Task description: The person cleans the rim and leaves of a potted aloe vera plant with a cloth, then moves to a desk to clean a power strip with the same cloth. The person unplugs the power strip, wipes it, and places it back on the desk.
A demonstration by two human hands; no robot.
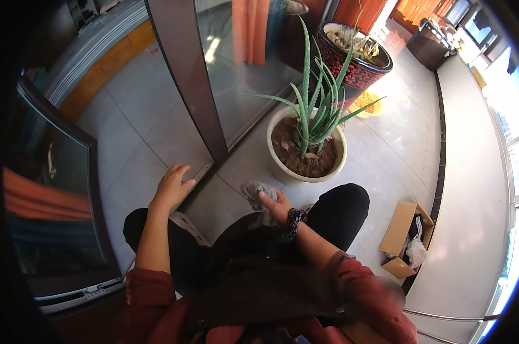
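Note:
Bunched up in my right hand [278,207] is a grey cloth [256,193], held in front of my knees. A black scrunchie [294,224] circles that wrist. My left hand [172,185] holds nothing; its fingers are spread over the door track [203,171] at the foot of a brown door frame [190,81]. Whether it touches the track I cannot tell. Just beyond the cloth stands an aloe plant [317,116] in a cream pot [278,165] with brown soil.
A glass door panel [57,249] stands at the left. Behind the aloe is a large black-and-red patterned pot [345,58], with a yellow basin [377,107] beside it. An open cardboard box [398,228] sits by the right wall, below the windows. Grey tiles [388,159] cover the floor.

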